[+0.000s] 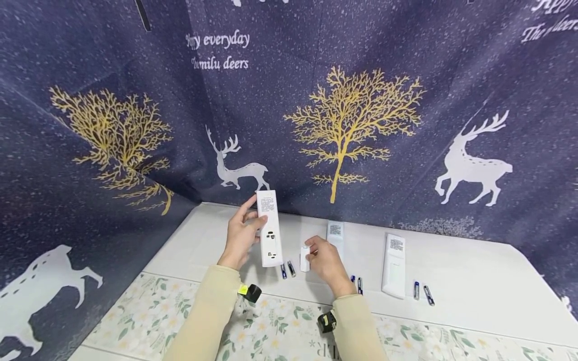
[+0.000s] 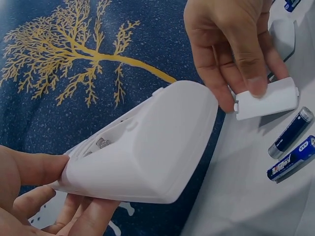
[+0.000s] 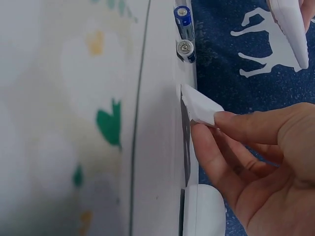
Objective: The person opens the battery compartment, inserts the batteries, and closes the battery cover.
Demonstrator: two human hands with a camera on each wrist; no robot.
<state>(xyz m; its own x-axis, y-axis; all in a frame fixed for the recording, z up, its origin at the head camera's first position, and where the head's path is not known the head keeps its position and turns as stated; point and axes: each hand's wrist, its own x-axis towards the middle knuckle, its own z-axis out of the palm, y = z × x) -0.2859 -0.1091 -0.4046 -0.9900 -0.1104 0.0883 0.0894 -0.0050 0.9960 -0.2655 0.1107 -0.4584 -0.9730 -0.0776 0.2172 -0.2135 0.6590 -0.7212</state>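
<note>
My left hand (image 1: 240, 234) grips a white remote control (image 1: 268, 220) by its sides, back face toward the head camera. Its battery compartment is uncovered, and a metal spring (image 2: 103, 143) shows inside in the left wrist view. Between thumb and fingers, my right hand (image 1: 326, 259) pinches a small white battery cover (image 2: 268, 99), held low over the table. Two blue batteries, one (image 1: 283, 271) beside the other (image 1: 291, 268), lie between the remote's lower end and the cover.
A second remote (image 1: 335, 229) lies behind my right hand, partly hidden, with two batteries (image 1: 359, 286) near the wrist. Farther right, a third remote (image 1: 394, 265) lies back up beside two more batteries (image 1: 416, 290). A dark printed cloth (image 1: 361, 50) hangs behind the white table (image 1: 469, 265).
</note>
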